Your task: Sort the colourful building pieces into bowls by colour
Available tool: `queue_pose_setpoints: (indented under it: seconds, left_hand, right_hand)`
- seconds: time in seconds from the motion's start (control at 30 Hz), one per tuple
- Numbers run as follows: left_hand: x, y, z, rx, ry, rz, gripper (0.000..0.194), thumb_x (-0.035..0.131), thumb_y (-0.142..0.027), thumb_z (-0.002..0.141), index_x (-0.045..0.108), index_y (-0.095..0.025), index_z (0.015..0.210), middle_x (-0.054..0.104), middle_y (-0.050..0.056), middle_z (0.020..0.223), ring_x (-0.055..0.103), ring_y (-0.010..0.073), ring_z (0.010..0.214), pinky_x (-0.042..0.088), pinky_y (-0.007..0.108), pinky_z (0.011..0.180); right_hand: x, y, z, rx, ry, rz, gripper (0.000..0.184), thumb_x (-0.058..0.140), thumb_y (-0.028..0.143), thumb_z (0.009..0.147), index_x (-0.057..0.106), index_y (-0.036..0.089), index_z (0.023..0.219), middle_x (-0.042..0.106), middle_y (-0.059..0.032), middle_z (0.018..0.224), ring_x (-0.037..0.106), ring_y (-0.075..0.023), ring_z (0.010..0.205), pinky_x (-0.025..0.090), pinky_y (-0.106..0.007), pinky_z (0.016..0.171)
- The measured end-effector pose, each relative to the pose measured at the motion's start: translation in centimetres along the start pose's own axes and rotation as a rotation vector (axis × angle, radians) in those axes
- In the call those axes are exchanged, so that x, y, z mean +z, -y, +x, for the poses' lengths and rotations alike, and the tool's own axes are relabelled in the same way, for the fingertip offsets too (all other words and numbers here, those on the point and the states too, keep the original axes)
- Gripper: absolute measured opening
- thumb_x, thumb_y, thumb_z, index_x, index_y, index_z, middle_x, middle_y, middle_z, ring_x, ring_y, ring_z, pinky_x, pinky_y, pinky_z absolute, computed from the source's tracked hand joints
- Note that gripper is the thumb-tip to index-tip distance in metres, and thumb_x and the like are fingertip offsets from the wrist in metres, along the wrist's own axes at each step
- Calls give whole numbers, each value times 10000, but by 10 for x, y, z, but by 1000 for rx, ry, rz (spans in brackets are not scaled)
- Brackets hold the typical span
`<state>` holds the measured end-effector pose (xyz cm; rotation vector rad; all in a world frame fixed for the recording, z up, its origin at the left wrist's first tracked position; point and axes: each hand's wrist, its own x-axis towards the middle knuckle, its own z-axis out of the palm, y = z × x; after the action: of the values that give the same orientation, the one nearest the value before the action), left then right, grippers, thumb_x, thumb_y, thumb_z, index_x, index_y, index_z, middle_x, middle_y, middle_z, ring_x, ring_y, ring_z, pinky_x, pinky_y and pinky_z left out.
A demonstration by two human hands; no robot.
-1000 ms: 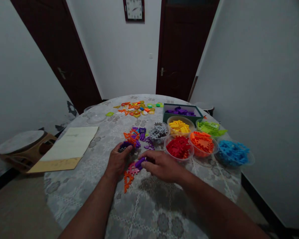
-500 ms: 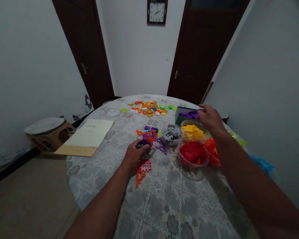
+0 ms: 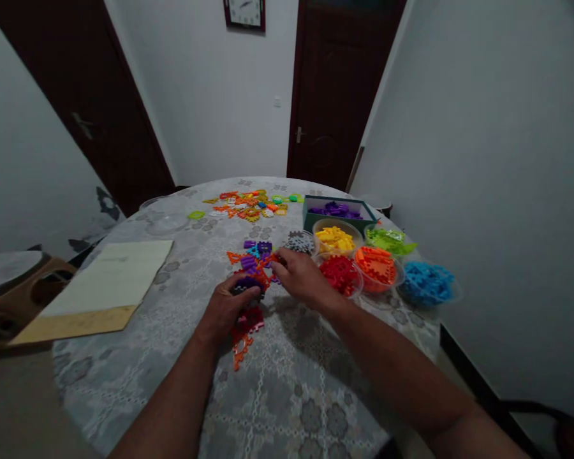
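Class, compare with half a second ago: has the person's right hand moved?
Yes: judged against the green box, the right hand has moved leftward and nearer, from the box to the colourful pieces.

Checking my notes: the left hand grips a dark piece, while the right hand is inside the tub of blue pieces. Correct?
Not quite: in the head view the right hand is at the multicoloured cluster of pieces, not inside the tub. The rest is right.
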<state>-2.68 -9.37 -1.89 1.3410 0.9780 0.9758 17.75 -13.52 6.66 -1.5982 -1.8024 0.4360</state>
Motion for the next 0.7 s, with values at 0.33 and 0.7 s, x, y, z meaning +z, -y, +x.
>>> queue_pose_setpoints:
  seconds: [0.33,0.7]
  left_hand:
    - [5,-10,0,-82,-133,-140,520,940,-408,677,737,-202,1109,776,69,996,738,226,769,661,352,594]
    - [8,-9,5,-126,-122,-186,660,948,-396,652,696,-238,1242,776,51,990,742,210,751,642,307,552]
  right_hand:
    - [-62,-28,-42,80,-242,61,214,593,294,989,754,216,1106,778,-40,990,702,-193,876,520,-314,818]
    - [-182,-142,-103,115,-286,-554,292,576,279,921,795,167,1078,772,-151,1074,726,-286,985,560,-436,961]
